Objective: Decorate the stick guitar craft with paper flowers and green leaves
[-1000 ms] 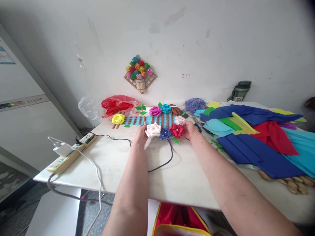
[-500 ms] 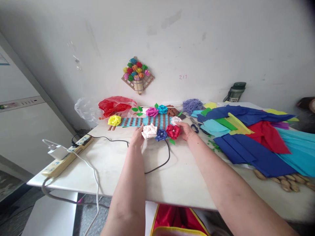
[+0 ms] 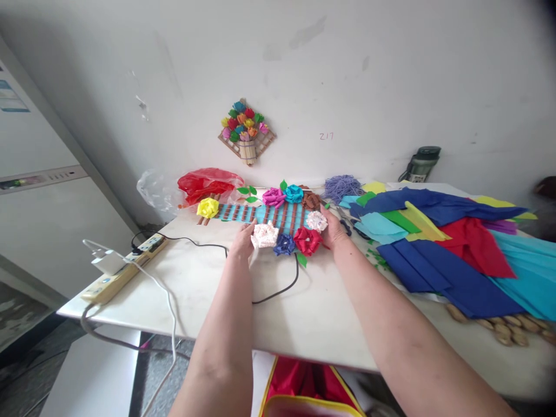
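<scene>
A brown stick lattice with blue backing [image 3: 237, 213] lies along the table, with paper flowers around its edges. My left hand [image 3: 242, 240] is closed on its near edge, beside a whitish flower [image 3: 264, 234]. My right hand [image 3: 332, 229] grips the right end next to a pale speckled flower [image 3: 317, 221]. Between my hands are a dark blue flower [image 3: 285, 244] and a red flower [image 3: 307, 240]. Magenta [image 3: 273, 197], turquoise [image 3: 294, 193] and brown flowers [image 3: 310, 201] line the far edge; a yellow flower [image 3: 208, 207] sits at the left end. My fingertips are partly hidden.
Coloured paper sheets [image 3: 434, 266] and peanuts [image 3: 504, 330] cover the right side. Scissors [image 3: 346, 227] lie behind my right hand. A power strip [image 3: 104, 286] with cables is at left. Purple string [image 3: 342, 188], a red plastic bag [image 3: 208, 184] and a bottle [image 3: 421, 164] stand by the wall.
The lattice's right end has tilted toward me, so the pale speckled flower and the red flower show more fully. Both hands keep their hold. The view has shifted slightly.
</scene>
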Motion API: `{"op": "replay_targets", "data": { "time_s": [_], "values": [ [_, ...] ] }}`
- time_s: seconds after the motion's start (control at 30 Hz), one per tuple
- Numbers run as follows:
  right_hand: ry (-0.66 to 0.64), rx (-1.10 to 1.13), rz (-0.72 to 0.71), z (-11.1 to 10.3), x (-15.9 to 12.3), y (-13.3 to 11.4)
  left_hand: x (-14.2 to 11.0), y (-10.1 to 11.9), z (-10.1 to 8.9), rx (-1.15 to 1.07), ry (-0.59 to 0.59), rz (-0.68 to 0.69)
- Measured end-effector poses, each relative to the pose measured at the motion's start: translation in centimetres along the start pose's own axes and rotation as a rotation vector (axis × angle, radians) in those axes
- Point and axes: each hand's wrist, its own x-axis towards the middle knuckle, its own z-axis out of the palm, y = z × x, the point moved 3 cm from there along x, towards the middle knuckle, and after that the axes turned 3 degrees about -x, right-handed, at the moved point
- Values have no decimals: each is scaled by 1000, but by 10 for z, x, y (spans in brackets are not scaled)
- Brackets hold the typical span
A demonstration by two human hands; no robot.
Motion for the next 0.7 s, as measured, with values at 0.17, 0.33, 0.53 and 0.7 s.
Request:
{"op": "replay_targets", "data": {
  "time_s": [0.17, 0.33, 0.53, 0.7],
  "values": [
    [-12, -10, 110, -7, -3, 3, 0, 6, 6, 79, -46, -52],
    [-57, 24, 139, -14, 2, 6, 2, 19, 6, 195, -55, -106],
    [-80, 30, 200, -12, 6, 12, 9, 25, 0, 324, 12, -161],
    [1, 53, 247, -10, 4, 12, 15, 28, 1, 352, 87, -183]
  ]
}}
